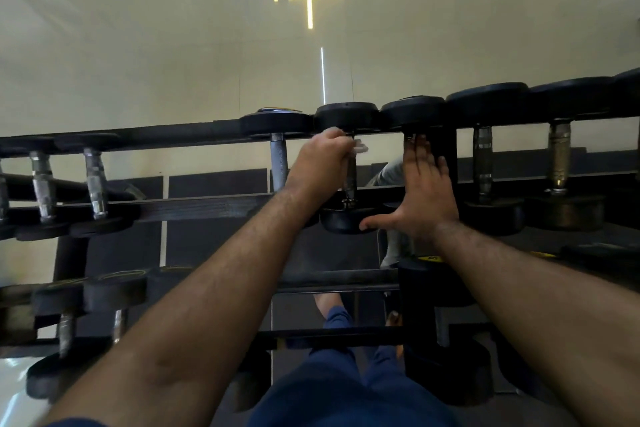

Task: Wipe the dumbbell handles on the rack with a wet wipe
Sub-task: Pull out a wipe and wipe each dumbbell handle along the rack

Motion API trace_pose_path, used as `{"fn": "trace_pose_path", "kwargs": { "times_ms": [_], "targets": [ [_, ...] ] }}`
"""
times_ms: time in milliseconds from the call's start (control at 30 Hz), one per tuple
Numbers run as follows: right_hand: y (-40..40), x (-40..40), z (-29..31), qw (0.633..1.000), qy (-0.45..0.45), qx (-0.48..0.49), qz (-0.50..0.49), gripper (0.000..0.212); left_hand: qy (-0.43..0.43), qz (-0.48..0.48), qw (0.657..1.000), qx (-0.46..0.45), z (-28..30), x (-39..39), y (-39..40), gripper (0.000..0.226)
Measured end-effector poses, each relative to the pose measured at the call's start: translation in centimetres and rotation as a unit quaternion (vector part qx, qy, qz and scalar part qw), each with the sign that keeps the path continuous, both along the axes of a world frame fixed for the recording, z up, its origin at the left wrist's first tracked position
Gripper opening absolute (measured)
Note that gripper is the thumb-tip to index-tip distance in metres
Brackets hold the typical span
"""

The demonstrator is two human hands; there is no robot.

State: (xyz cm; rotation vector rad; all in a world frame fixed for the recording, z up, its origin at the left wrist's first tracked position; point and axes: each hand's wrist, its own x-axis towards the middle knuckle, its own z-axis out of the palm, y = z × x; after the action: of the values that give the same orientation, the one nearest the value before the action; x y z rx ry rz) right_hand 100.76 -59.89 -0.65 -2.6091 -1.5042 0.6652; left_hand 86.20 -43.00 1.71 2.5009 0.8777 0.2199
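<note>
A black rack (207,206) carries a top row of black dumbbells with metal handles. My left hand (320,163) grips a white wet wipe (360,148) wrapped around the upper part of one dumbbell handle (350,184) near the middle of the row. My right hand (424,194) lies flat with straight fingers over the neighbouring dumbbell to the right, hiding its handle, and its thumb touches the near black head (343,220) of the dumbbell I am wiping.
More dumbbells sit left (95,180) and right (483,163) on the top row, and a lower tier (65,326) holds others. A mirror wall (173,45) stands right behind the rack. My legs in blue trousers (332,388) are below.
</note>
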Motion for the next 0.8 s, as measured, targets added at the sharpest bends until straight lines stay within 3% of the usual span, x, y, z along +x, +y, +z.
{"fn": "trace_pose_path", "kwargs": {
  "times_ms": [33, 100, 167, 233, 300, 367, 433, 533, 633, 800],
  "targets": [
    [0.0, -0.1, 0.2, 1.0, 0.001, -0.004, 0.0, 0.18, 0.015, -0.014, 0.999, 0.037, -0.2, 0.3, -0.5, 0.021],
    [-0.2, -0.4, 0.5, 1.0, 0.004, -0.012, -0.009, 0.179, 0.123, -0.102, 0.987, 0.035, -0.2, 0.5, -2.1, 0.025],
    [-0.3, -0.4, 0.8, 1.0, 0.011, -0.026, -0.006, 0.176, 0.247, -0.168, 0.954, -0.035, 0.9, 0.2, -3.0, 0.025],
    [-0.7, 0.2, 1.3, 0.999, 0.013, -0.04, 0.021, 0.168, 0.298, -0.147, 0.937, -0.109, 2.1, -0.4, -2.5, 0.024],
    [-2.0, 1.6, 2.0, 0.996, -0.004, -0.061, 0.064, 0.154, 0.259, -0.104, 0.947, -0.157, 3.3, -0.4, -1.9, 0.015],
    [-4.1, 4.0, 2.6, 0.993, -0.046, -0.066, 0.085, 0.144, 0.154, -0.043, 0.972, -0.175, 4.4, 0.3, -1.9, 0.011],
    [-6.0, 7.2, 3.1, 0.992, -0.078, -0.062, 0.079, 0.143, 0.063, 0.014, 0.986, -0.153, 4.8, 2.1, -3.3, 0.017],
    [-8.2, 11.0, 3.1, 0.991, -0.086, -0.091, 0.053, 0.147, 0.014, 0.034, 0.991, -0.128, 4.4, 5.2, -7.4, 0.014],
    [-8.8, 11.8, 2.7, 0.993, -0.036, -0.105, 0.034, 0.157, -0.009, 0.098, 0.986, -0.133, 3.1, 7.2, -11.3, 0.008],
    [-8.2, 11.0, 2.5, 0.997, -0.003, -0.073, 0.003, 0.168, -0.074, 0.318, 0.943, -0.07, 1.7, 8.6, -15.9, 0.018]
  ]
}}
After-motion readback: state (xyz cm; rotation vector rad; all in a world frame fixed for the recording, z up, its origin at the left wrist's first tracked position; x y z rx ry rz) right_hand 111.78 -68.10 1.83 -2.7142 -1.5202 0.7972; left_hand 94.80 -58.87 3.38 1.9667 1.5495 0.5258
